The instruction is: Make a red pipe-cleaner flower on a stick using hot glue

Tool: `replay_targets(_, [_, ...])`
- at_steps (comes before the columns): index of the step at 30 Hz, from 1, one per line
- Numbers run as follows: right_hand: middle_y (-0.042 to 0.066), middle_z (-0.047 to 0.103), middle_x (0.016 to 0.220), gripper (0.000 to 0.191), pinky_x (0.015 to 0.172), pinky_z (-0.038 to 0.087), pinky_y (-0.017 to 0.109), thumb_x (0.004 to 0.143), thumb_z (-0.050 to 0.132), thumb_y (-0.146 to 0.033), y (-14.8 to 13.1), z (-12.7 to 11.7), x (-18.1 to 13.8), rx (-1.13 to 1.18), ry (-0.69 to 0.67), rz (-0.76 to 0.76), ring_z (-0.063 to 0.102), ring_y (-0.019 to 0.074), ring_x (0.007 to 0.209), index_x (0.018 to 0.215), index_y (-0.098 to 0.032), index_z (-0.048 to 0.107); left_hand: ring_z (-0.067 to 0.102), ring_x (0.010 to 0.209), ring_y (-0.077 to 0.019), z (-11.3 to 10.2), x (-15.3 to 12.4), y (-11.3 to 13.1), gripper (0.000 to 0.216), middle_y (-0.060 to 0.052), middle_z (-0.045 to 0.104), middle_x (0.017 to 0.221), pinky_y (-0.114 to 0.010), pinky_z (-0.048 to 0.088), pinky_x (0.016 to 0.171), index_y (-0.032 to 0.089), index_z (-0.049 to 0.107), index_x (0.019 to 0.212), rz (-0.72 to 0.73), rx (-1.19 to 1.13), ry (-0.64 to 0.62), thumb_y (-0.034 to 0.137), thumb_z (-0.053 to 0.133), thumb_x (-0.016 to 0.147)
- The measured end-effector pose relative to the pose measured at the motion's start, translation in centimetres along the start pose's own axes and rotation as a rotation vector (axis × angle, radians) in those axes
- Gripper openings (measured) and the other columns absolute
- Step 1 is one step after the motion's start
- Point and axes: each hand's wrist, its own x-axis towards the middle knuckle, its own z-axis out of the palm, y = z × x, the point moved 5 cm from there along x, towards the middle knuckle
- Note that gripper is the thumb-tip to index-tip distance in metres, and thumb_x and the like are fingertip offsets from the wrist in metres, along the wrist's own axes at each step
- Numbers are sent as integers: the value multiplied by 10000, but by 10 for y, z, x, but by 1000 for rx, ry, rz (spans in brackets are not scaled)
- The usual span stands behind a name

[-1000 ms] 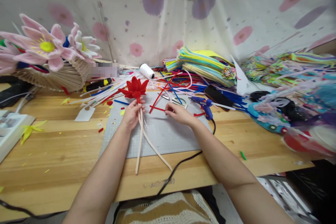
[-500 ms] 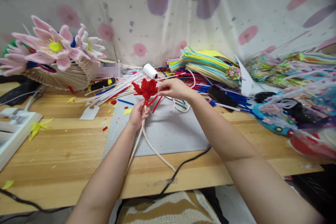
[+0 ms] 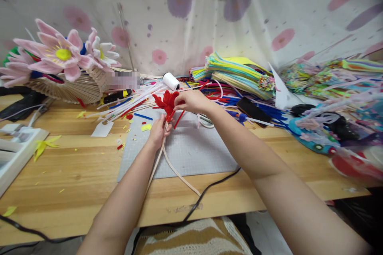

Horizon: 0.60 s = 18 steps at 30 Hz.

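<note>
The person's left hand (image 3: 158,132) is closed around the base of a red, fuzzy, many-petalled flower (image 3: 166,100), which stands tilted above the upper left part of a grey, gridded cutting mat (image 3: 200,155); the palm and part of the grip are hidden. The right hand (image 3: 190,101) has its fingertips bent together against the flower's right side, covering some petals, and one cannot tell whether they pinch a petal or a thin strip. 2 long, cream, fuzzy stems (image 3: 176,171) trail below the left hand: 1 slips out of sight along the left forearm, the other curves past the mat's front edge to the black, rubbery cord (image 3: 206,189). The right forearm hides much of a blue, plastic glue gun (image 3: 239,116) and cuts across a pale, looped handle (image 3: 206,122), whose tool is hard to make out. A pixelated patch (image 3: 124,79) blurs something at the back, and a white, boxy plastic object (image 3: 24,149) is cut off at the left. Room lies over the mat's lower half and the light wooden tabletop (image 3: 80,183) left of it; behind the hands, heaped multicoloured, fuzzy strips (image 3: 236,73) crowd the space.
</note>
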Motion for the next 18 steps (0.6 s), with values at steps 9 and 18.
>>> replay_targets(9, [3, 652, 881, 189, 574, 251, 236, 767, 574, -368, -8, -2, 0, -113, 74, 27, 541, 143, 795, 820, -212, 667, 316, 386, -25, -2, 1, -1, 345, -22, 555, 609, -155, 155, 320, 101, 608, 826, 29, 60, 33, 433, 553, 748])
replay_targets(18, [48, 650, 896, 174, 578, 265, 250, 789, 536, -293, -20, -1, -2, -205, 117, -14, 544, 168, 813, 825, -177, 661, 327, 392, -22, -4, 1, -2, 345, -32, 582, 679, -152, 165, 314, 106, 616, 884, 38, 85, 75, 411, 576, 728])
